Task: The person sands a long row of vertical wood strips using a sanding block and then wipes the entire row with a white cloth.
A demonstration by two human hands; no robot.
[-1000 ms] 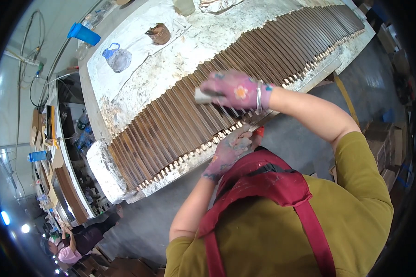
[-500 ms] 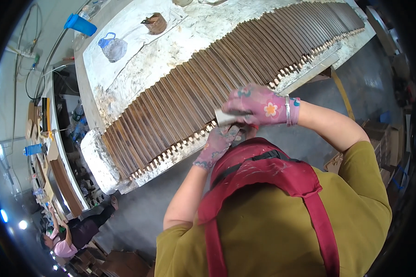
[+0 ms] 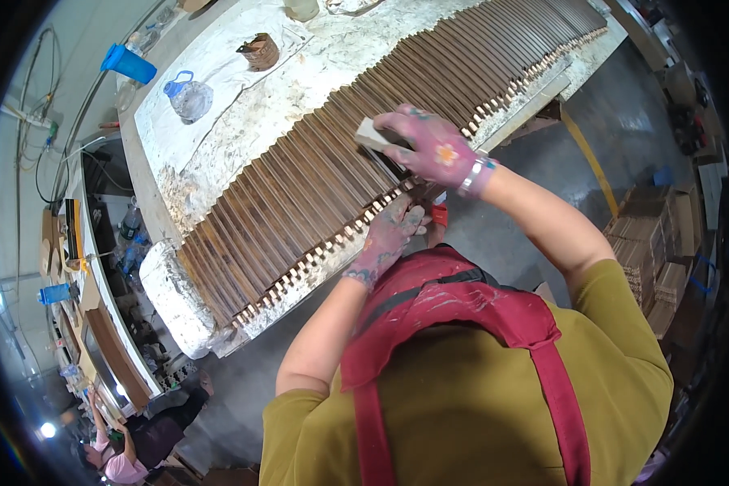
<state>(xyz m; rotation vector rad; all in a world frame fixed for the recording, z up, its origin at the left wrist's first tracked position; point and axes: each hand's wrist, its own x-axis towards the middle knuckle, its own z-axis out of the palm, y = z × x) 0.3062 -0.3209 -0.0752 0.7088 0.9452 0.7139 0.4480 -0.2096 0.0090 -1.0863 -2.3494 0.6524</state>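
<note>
A long row of dark brown wooden strips (image 3: pixel 316 162) lies side by side along the worktable, with pale ends toward me. My right hand (image 3: pixel 433 150), in a pink flowered glove, grips a pale grey-white block (image 3: pixel 371 134) against the upper faces of the strips, near the middle of the row. Nearer to me, my left hand (image 3: pixel 389 235), also gloved, is at the strips' pale ends with its fingers bent together. What lies between those fingers is hidden.
On the white-stained table (image 3: pixel 219 154) stand a clear jug with a blue top (image 3: pixel 190 99) and a brown-sided container (image 3: pixel 259 53). A blue cup (image 3: pixel 128 63) is at the far left edge. Another person (image 3: pixel 150 429) works at lower left. Cardboard stacks (image 3: pixel 644 243) stand at right.
My right hand has moved the pale block away from me, from the strips' near ends onto their upper faces. My left hand stays by the near ends. The view has shifted slightly.
</note>
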